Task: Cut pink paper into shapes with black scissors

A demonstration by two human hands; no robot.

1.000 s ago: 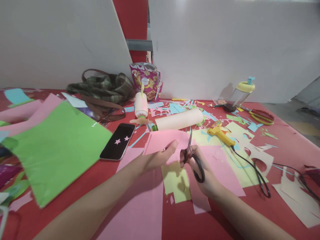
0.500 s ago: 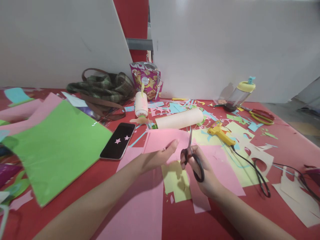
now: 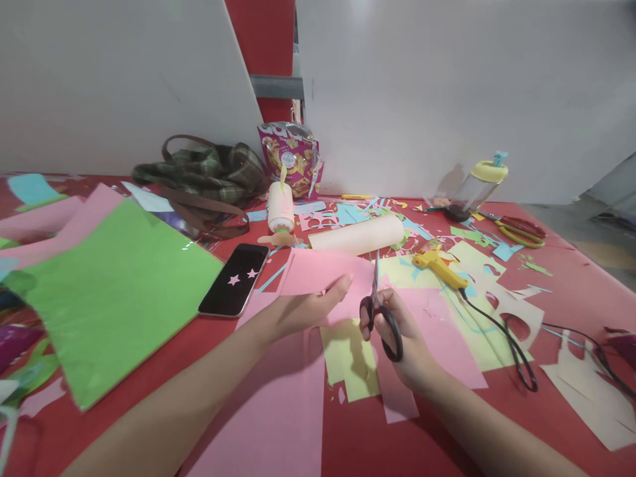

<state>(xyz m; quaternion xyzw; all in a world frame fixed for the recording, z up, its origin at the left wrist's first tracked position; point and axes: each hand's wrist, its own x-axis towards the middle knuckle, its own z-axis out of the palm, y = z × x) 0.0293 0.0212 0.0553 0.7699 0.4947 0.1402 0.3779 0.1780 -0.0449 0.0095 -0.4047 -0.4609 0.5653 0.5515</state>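
My left hand is closed on a sheet of pink paper, the thumb lying on top near the sheet's right side. In my right hand is a pair of scissors with black handles, blades pointing away from me. The blades stand upright along the right edge of the pink sheet; whether they touch it I cannot make out. Beneath the hands lie a yellow paper piece and a larger pink sheet. A phone with two small pink stars on its screen rests left of my left hand.
A yellow glue gun with a black cord lies to the right. Behind the hands are a cream paper roll and a small paper figure. Green sheets cover the left. At the back stand a snack bag and a jar.
The held pink sheet has shifted and tilted slightly, its left edge moving a little left. The scissors have moved slightly left with my right hand.
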